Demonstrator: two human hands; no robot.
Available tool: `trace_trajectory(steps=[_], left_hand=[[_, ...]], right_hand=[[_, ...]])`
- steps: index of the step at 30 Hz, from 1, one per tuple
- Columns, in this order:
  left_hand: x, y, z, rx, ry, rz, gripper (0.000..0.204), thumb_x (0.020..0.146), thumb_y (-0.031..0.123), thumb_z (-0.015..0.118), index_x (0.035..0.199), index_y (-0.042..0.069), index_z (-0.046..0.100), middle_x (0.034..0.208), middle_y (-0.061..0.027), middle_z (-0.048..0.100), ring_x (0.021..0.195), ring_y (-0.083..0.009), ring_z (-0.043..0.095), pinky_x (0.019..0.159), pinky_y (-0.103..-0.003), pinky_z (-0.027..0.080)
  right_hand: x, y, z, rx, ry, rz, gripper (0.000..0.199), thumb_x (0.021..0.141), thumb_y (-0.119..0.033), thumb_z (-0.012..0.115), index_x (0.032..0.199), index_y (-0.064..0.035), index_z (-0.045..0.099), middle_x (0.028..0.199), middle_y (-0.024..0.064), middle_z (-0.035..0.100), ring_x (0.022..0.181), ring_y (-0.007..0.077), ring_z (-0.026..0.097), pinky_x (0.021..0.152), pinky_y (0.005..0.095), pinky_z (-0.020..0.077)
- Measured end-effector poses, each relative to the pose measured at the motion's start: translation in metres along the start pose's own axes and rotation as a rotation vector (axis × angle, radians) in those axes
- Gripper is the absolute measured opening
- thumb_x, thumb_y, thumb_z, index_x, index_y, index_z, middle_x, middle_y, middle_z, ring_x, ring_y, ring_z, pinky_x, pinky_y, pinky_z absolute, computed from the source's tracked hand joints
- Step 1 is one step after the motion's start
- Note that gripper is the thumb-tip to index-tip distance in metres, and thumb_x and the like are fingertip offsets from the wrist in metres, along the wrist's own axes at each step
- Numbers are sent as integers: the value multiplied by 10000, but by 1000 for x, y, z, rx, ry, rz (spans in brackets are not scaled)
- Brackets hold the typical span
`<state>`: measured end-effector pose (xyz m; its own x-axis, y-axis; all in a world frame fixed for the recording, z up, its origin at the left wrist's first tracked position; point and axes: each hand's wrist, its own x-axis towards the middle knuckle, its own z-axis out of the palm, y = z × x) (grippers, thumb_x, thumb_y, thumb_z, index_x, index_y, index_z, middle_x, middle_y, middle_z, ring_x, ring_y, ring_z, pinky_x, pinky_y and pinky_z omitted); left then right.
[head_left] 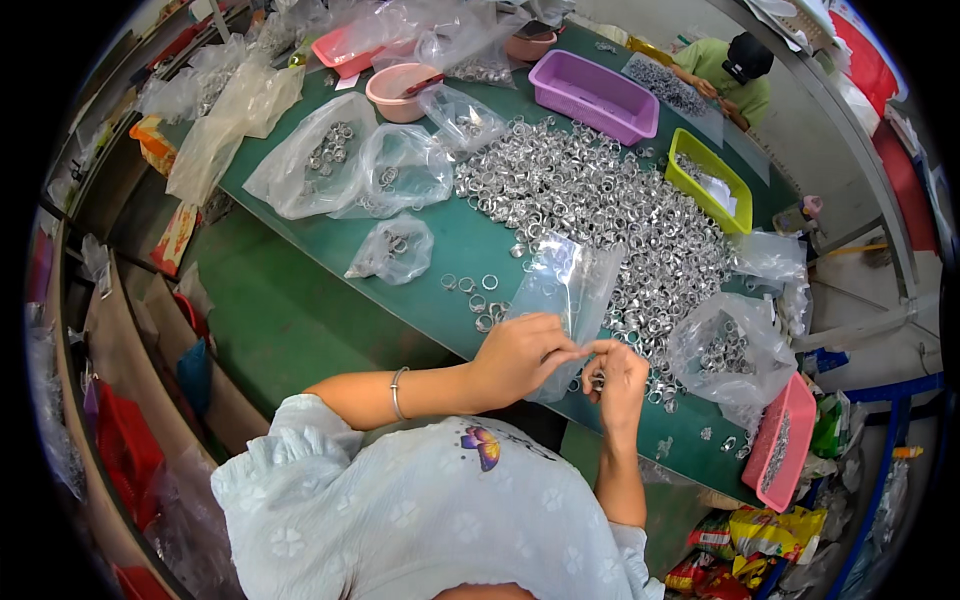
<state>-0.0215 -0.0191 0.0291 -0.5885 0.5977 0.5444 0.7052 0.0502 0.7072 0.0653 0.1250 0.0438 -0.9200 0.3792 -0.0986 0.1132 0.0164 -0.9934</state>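
Observation:
A clear plastic bag [566, 285] lies over the near edge of the ring pile, its lower end at my hands. With thumb and fingers pinched together, my left hand [522, 355] grips the bag's near edge. My right hand [618, 378] is closed beside it, fingertips meeting the left ones at the bag. Silvery rings [597, 381] show by the right hand's curled fingers; whether they are held or lie behind is unclear. Beyond the hands spreads a large pile of silver metal rings [600, 200]. Several loose rings [468, 285] lie left of the bag.
On the green table [350, 265] stand a purple basket [595, 95], a lime basket [710, 180] and a pink basket [780, 440]. Ring-filled clear bags [315, 160] sit left, another bag [730, 350] right. Across the table a person in green [725, 75] handles small pieces.

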Motion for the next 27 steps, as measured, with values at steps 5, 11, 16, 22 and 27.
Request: trace_trajectory(steps=[5,11,16,22,27], left_hand=[[0,3,5,-9,-55,-48,136,692,109,730,693,31,617,626,-66,544,555,-196,523,506,-288,414],[19,-12,-10,-425,179,-451,179,738,96,715,659,4,584,542,-13,521,504,-57,460,463,-224,364],[52,-23,-37,-98,525,-92,140,744,-19,684,676,-6,562,591,12,486,534,-40,413,488,-184,323],[64,16,-21,29,414,217,131,675,-32,715,719,13,600,579,-52,486,497,-141,461,454,-253,362],[58,21,-9,26,244,295,150,657,-64,712,738,11,610,605,-56,522,489,-121,464,442,-226,364]], right_hand=[[-2,1,7,-249,61,2,200,848,-105,575,704,27,615,492,-2,510,417,33,413,401,211,296],[-11,3,-10,-350,291,-191,156,824,-59,582,709,44,603,505,31,526,458,44,447,434,229,339],[-10,12,-35,-663,371,-254,252,850,-105,552,634,26,559,479,-3,501,426,35,411,418,214,298],[-14,1,-47,817,-422,180,389,969,-285,364,919,45,565,649,84,522,491,134,442,455,239,355],[-11,-25,-20,1425,-325,289,407,949,-187,337,1284,44,346,1066,164,513,934,209,507,791,332,430]])
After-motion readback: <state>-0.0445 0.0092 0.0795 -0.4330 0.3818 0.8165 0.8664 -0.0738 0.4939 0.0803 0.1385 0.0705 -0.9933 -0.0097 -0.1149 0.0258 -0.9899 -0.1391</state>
